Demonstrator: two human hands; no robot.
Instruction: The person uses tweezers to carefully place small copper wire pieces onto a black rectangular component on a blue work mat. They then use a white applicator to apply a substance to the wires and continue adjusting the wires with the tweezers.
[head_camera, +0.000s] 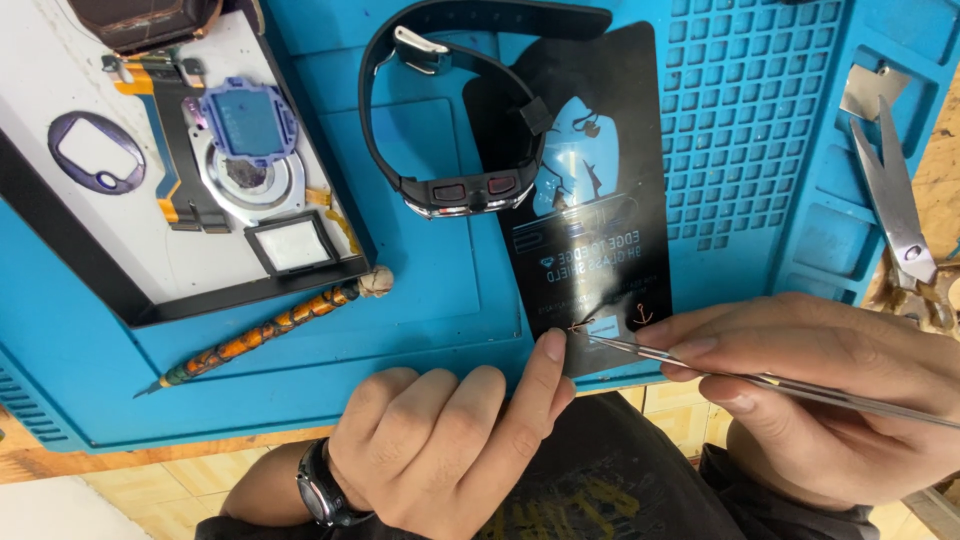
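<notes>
right hand (830, 390): grips tweezers (700, 362) | tips on black card (590, 200) | left hand (450, 440): fingertip beside tips

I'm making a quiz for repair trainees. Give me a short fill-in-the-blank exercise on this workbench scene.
1. The right hand holds metal ____ by its fingers.
2. The left hand presses its index fingertip on the black ____ at the tool's tip.
3. A black wristwatch lies on the ____ work mat.
4. The left wrist wears a ____.

Missing words: tweezers; card; blue; watch
</notes>
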